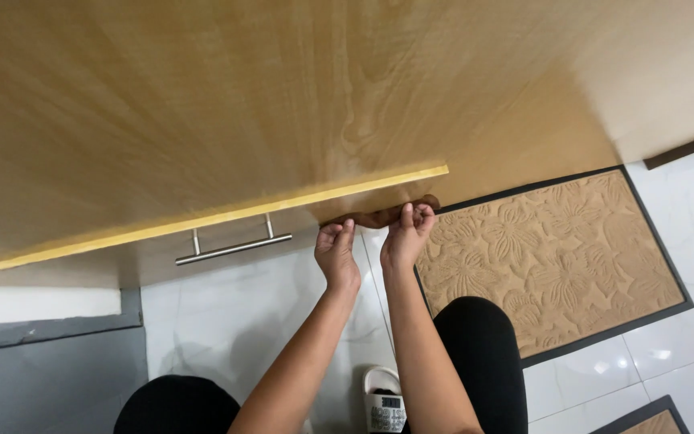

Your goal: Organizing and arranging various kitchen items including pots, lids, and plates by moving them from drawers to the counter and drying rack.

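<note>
Most of the view is filled by a big light wooden panel (283, 96) with a yellow front edge, seemingly a pulled-out drawer front or counter board, carrying a metal bar handle (233, 249) under it. Below lies white tile floor (226, 313), with a tan flower-pattern mat (564, 257) at the right and a white slipper (383, 398) near the person's dark-clothed knees. Both hands reach up to the underside of the panel, close beside each other. The left hand (336, 255) has its fingers curled upward, touching the panel's lower side; the right hand (406, 235) is curled around the bottom edge, gripping it. In my judgement the step is taking hold of the panel, and the next move needs a firm, even pull or push with both hands.
</note>
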